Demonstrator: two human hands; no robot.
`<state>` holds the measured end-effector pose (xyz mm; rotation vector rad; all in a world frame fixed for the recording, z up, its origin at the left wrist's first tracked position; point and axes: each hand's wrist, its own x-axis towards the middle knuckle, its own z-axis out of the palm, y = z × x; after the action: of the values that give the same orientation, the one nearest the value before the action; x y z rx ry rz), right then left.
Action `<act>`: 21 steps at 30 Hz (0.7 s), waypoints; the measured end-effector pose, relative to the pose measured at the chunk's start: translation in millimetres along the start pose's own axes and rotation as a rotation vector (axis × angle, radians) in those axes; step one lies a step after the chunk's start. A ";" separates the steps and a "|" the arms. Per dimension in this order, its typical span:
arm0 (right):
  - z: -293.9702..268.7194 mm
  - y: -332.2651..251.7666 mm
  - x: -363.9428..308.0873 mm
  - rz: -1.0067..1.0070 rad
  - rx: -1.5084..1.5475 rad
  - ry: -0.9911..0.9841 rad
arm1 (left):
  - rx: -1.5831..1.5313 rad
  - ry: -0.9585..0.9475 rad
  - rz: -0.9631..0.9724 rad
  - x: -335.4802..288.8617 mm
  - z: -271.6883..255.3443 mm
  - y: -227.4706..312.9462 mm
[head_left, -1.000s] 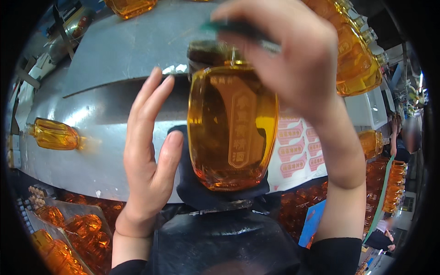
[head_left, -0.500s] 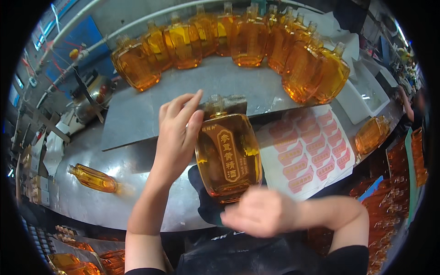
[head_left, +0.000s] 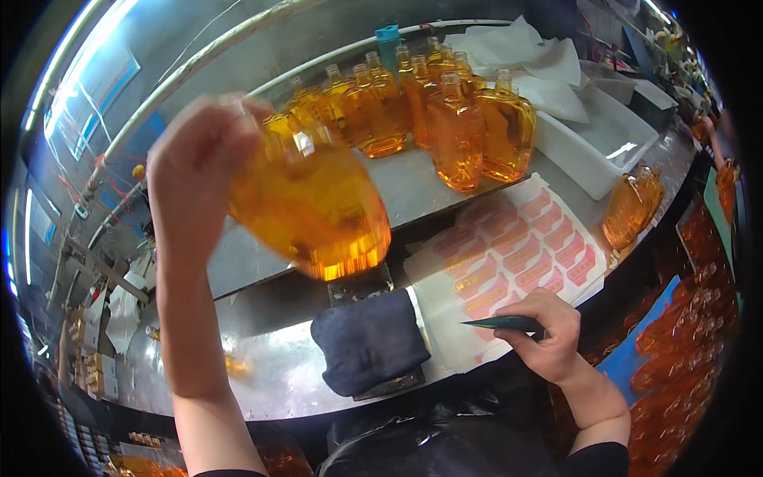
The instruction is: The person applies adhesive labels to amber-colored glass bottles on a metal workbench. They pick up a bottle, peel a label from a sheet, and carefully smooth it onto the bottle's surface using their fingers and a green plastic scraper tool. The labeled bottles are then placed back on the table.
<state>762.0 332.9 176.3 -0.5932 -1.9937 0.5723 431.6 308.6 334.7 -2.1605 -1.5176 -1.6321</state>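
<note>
My left hand point(head_left: 199, 163) is closed round the neck end of a flat amber glass bottle point(head_left: 318, 211), holding it tilted in the air. Motion smears the bottle and part of the hand. Below it a folded dark cloth point(head_left: 369, 342) lies on a small stand. In my right hand point(head_left: 552, 334) is a slim dark green pointed tool point(head_left: 513, 323), its tip pointing left; whether it is a pair of tweezers cannot be made out. Under that tip lies a stack of sheets point(head_left: 520, 250) with rows of pink and gold labels.
Several amber bottles point(head_left: 453, 131) stand on a raised metal shelf point(head_left: 409, 187) at the back. A white tub point(head_left: 592, 151) is at the right, with another amber bottle point(head_left: 632, 207) beside it. Many reddish bottles point(head_left: 683, 358) lie lower right; cartons point(head_left: 99, 370) sit at the left.
The bottle has risen off the dark cloth, up and to the left, in my left hand. My right hand has moved right, over the label sheets, and the pointed tool now shows in it.
</note>
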 end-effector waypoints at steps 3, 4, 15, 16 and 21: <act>-8.0 14.4 -5.3 0.005 -0.031 0.076 | 0.267 0.000 -0.008 59.1 32.6 -23.1; -8.1 19.7 -6.7 0.033 -0.040 0.083 | 0.238 -0.023 -0.005 71.9 48.1 -49.6; -18.1 69.0 -11.6 0.267 -0.058 0.115 | 0.329 -0.171 -0.026 117.3 148.2 -173.9; -14.2 69.2 -10.0 0.266 -0.045 0.102 | 0.460 -0.243 -0.114 120.1 143.6 -172.4; 10.8 60.2 3.7 0.120 0.022 -0.052 | 0.215 -0.007 0.023 79.3 115.6 -145.2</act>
<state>761.4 380.1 137.2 -0.6944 -2.0072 0.6877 410.0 499.1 271.8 -2.0644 -1.5820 -1.3834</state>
